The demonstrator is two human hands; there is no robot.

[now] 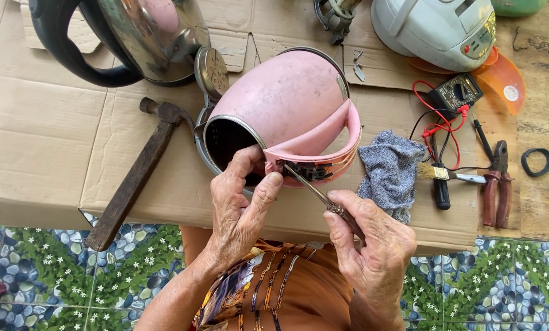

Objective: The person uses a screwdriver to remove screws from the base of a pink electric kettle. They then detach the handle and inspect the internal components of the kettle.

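A pink electric kettle (284, 98) lies on its side on flattened cardboard (47, 122), mouth toward me, its open handle showing dark switch parts (305, 170). My left hand (241, 205) grips the kettle at the rim and the handle's top, thumb at the mouth. My right hand (366, 242) is shut on a thin screwdriver (308, 187) whose tip touches the switch parts in the handle.
A hammer (133, 178) lies to the left, a steel kettle (133, 37) at back left. To the right are a grey rag (390, 171), a small brush (446, 175), red pliers (496, 184), a multimeter (455, 92) with leads, a white rice cooker (437, 27) and a black ring (537, 162).
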